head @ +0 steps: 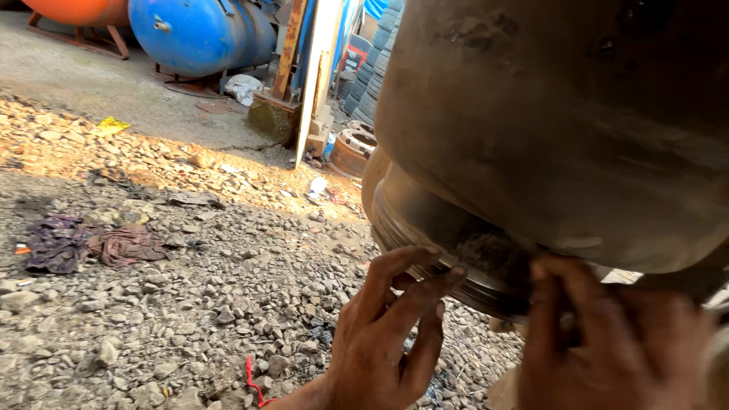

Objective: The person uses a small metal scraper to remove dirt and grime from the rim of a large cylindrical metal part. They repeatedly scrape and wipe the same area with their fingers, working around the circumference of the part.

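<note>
A large rusty metal drum (547, 129) fills the upper right of the frame, brown and dull, with scuffed patches and a dusty skin. At its lower left end it steps down to a narrower ringed rim (414, 220), grooved around its edge and caked with dark grime on the underside. The drum hangs above the ground, not resting on it.

The left hand (387, 334) comes up from the bottom centre of the frame. Its fingers are spread open and stretched upward, their tips touching the underside of the ringed rim; it grips nothing. The right hand (607, 342), at the lower right and blurred by closeness, is raised against the same underside with a finger pointing up at the grimy patch. Whether it holds anything cannot be told.

Below lies gravel ground (190, 304), grey loose stones in shade, turning orange in the sun toward the upper left. Dark crumpled rags (83, 243) lie at the left, and a red scrap of cord (254, 380) sits near the left wrist. Further back are a concrete slab (91, 83), a blue tank (201, 34), an orange tank (80, 11), a leaning rusty post (288, 49), stacked tyres (376, 68) and a rusty brake drum (353, 152) on the ground.
</note>
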